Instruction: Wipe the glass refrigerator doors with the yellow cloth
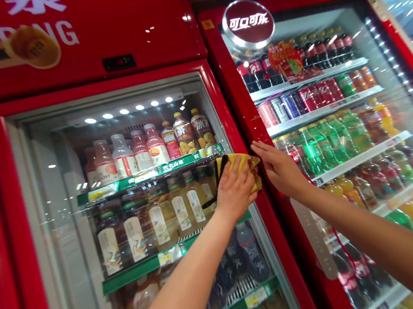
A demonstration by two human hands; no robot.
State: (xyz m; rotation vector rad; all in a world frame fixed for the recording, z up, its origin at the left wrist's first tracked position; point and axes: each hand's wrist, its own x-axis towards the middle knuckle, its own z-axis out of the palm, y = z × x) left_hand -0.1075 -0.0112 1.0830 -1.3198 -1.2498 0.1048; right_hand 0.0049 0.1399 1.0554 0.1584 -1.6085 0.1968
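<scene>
A yellow cloth [233, 160] with a dark edge is pressed under my left hand [235, 185], at the right side of the left fridge's glass door [68, 233]. The fingers of that hand lie over the cloth, pointing up and right. My right hand [281, 167] rests against the red frame [240, 104] between the two fridges, its fingers stretched out to the upper left, with no object visible in it. The hands are close together but apart. Behind the glass, bottles stand on shelves with green strips.
On the right, a second red fridge [214, 37] holds rows of cans and bottles behind glass, with a round sign [248, 23] at its top. A long handle plate [315, 241] runs below my right forearm. Part of another fridge [399, 2] shows at the far right.
</scene>
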